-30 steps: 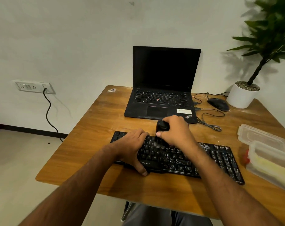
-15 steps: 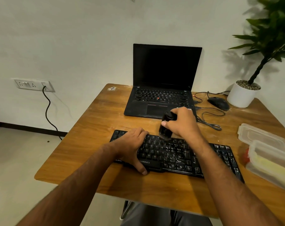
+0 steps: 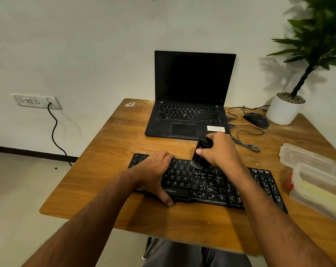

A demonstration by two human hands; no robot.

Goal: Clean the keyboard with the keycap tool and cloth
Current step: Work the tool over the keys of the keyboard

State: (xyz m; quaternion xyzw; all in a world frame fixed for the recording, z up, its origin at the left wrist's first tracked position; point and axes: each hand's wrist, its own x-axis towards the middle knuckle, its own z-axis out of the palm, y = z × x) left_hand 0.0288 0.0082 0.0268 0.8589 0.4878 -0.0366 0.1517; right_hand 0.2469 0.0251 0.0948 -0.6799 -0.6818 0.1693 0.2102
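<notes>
Left hand (image 3: 155, 171) braces the keyboard (image 3: 205, 182), right hand (image 3: 220, 151) grips the black cleaning tool (image 3: 200, 151).

Left hand lies over the keyboard's left end, fingers curled across the keys, thumb hooked over the near edge by the spacebar. Right hand is wrapped around the tool, thumb across its front; tool is tilted, lower tip on the top key rows around mid-keyboard, blurred there. Keyboard sits flat near the front of the wooden table (image 3: 109, 151), keys streaked with white residue on the centre and right. Right of it: stacked clear plastic containers (image 3: 315, 176) at the table edge. Farther back: open laptop (image 3: 190, 97), screen dark; mouse (image 3: 256, 120) with looped cable; white potted plant (image 3: 284, 108) in the far right corner. Wall socket (image 3: 36, 101) on the left wall, with a black cord plugged in.
</notes>
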